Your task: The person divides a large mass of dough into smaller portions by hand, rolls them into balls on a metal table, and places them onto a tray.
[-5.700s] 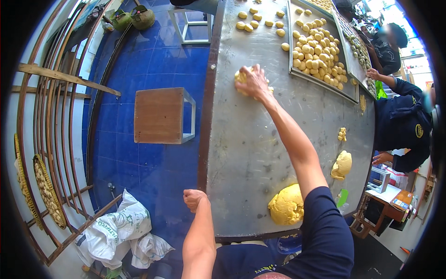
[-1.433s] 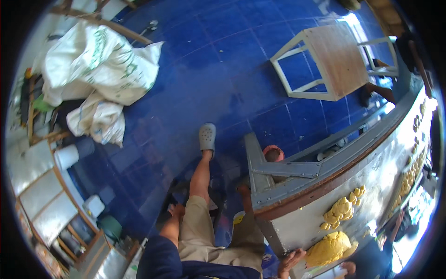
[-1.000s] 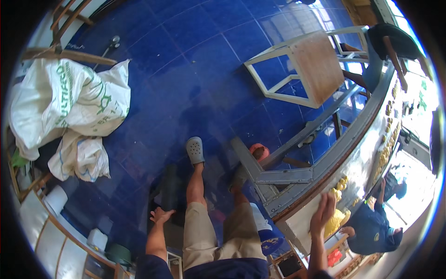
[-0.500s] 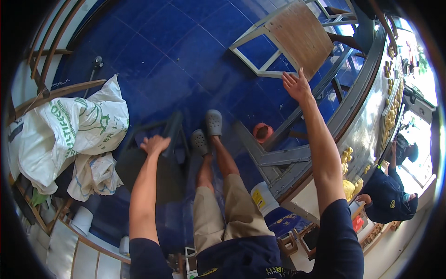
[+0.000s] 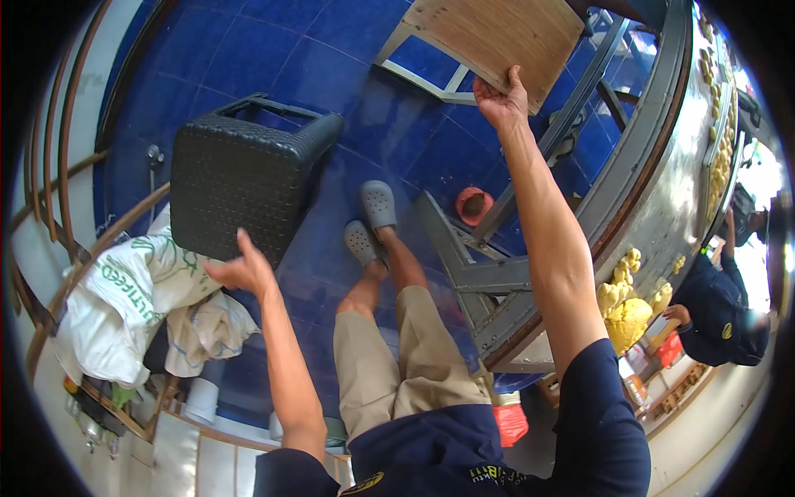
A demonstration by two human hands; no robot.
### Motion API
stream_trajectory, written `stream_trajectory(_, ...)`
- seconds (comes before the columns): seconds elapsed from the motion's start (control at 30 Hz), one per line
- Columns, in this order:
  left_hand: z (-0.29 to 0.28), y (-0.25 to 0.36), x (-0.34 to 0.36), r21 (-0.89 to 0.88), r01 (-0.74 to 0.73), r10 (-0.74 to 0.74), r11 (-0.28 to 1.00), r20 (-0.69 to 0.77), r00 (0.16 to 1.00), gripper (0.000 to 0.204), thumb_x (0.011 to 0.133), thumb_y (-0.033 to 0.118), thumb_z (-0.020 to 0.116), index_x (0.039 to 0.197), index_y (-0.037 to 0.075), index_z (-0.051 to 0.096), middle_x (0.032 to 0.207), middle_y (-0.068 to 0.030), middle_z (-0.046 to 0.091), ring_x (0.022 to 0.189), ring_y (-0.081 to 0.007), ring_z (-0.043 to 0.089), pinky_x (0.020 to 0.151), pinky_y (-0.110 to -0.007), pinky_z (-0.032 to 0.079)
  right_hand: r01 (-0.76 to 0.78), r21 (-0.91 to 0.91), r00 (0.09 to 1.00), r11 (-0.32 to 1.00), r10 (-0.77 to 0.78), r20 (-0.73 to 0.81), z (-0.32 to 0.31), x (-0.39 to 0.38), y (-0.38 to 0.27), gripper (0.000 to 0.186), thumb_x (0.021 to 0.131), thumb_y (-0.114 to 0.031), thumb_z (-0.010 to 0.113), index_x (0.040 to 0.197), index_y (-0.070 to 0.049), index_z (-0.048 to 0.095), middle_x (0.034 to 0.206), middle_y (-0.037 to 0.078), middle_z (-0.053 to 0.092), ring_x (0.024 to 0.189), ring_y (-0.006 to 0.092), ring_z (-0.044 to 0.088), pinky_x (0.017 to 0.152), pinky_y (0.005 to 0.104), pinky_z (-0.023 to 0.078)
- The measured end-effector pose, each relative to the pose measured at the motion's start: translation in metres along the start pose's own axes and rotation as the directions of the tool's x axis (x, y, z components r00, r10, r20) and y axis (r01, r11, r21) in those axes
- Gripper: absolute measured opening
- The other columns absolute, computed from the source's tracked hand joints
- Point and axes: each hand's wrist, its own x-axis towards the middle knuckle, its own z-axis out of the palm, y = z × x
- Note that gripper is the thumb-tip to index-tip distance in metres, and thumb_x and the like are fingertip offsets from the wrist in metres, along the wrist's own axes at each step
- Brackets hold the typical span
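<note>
Ahead of me to the left is a dark stool (image 5: 236, 186) with a square textured seat, its legs pointing away from me. My left hand (image 5: 247, 269) is just short of the seat's near edge, thumb and fingers apart, holding nothing. On the right, a wooden-topped stool (image 5: 501, 37) with a pale frame rests tilted over the floor. My right hand (image 5: 503, 101) has the near edge of its board between thumb and fingers; the fingertips are partly hidden.
White printed sacks (image 5: 137, 306) lie at the left beside wooden rails. Along the right runs a long table (image 5: 642, 211) with grey metal legs, bearing yellow dough (image 5: 627, 323) and small pieces. A red round object (image 5: 474, 205) is on the blue floor. Another person (image 5: 720, 306) works beyond the table.
The dark stool has moved forward and left, and my left hand is now apart from it with fingers spread. My right hand has closed around the wooden-topped stool's board edge.
</note>
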Motion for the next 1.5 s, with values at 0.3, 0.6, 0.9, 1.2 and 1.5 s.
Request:
stream_trajectory(0.3, 0.004, -0.050, 0.025, -0.150, 0.864, -0.615, 0.481, 0.644, 0.455, 0.081, 0.084, 0.052, 0.078, 0.141, 0.005, 0.045, 0.139, -0.0133, 0.056, 0.116, -0.0335, 0.063, 0.087, -0.063, 0.056, 0.118, 0.107, 0.989, 0.987, -0.126, 0.077, -0.033, 0.010, 0.027, 0.045, 0.083, -0.038, 0.083, 0.117, -0.018, 0.062, 0.115, -0.002, 0.065, 0.107, 0.0200, 0.058, 0.089, 0.0381, 0.037)
stream_trajectory(0.6, 0.059, 0.010, 0.133, -0.245, 0.704, -0.369, 0.666, 0.713, 0.597, 0.082, 0.092, 0.052, 0.069, 0.144, -0.002, 0.037, 0.145, -0.0176, 0.046, 0.120, -0.0373, 0.058, 0.083, -0.057, 0.059, 0.093, 0.179, 0.993, 0.979, -0.105, 0.058, -0.114, -0.080, 0.130, 0.032, 0.087, -0.037, 0.079, 0.111, -0.020, 0.066, 0.105, -0.003, 0.071, 0.094, 0.0163, 0.067, 0.080, 0.0325, 0.046)
stream_trajectory(0.9, 0.045, -0.003, 0.169, -0.153, 0.583, -0.124, 0.798, 0.905, 0.407, 0.058, 0.101, 0.040, 0.060, 0.142, 0.003, 0.043, 0.142, -0.0172, 0.050, 0.115, -0.0334, 0.062, 0.089, -0.045, 0.056, 0.095, 0.292, 0.995, 0.952, -0.103, 0.012, -0.174, -0.182, 0.250, 0.032, 0.087, -0.033, 0.080, 0.111, -0.017, 0.065, 0.091, -0.001, 0.071, 0.073, 0.0154, 0.066, 0.056, 0.0322, 0.052)
stream_trajectory(1.2, -0.035, -0.019, 0.053, -0.134, 0.292, 0.090, 0.947, 0.983, 0.159, 0.060, 0.103, 0.042, 0.057, 0.155, 0.018, 0.038, 0.139, -0.0062, 0.056, 0.106, -0.0198, 0.062, 0.085, -0.036, 0.052, 0.051, 0.302, 0.996, 0.952, -0.026, -0.084, -0.232, -0.264, 0.355, 0.042, 0.079, -0.033, 0.087, 0.111, -0.014, 0.066, 0.094, -0.003, 0.070, 0.073, 0.0115, 0.062, 0.055, 0.0291, 0.047)
stream_trajectory(1.5, -0.069, -0.137, 0.007, -0.106, 0.014, 0.099, 0.994, 0.965, 0.243, 0.045, 0.103, 0.019, 0.058, 0.147, 0.015, 0.050, 0.107, -0.0020, 0.065, 0.077, -0.0121, 0.060, 0.059, -0.028, 0.050, 0.019, 0.171, 0.992, 0.985, 0.003, -0.123, -0.322, -0.327, 0.398, 0.055, 0.076, -0.038, 0.089, 0.115, -0.007, 0.066, 0.106, 0.002, 0.070, 0.090, 0.0137, 0.064, 0.065, 0.0299, 0.049)
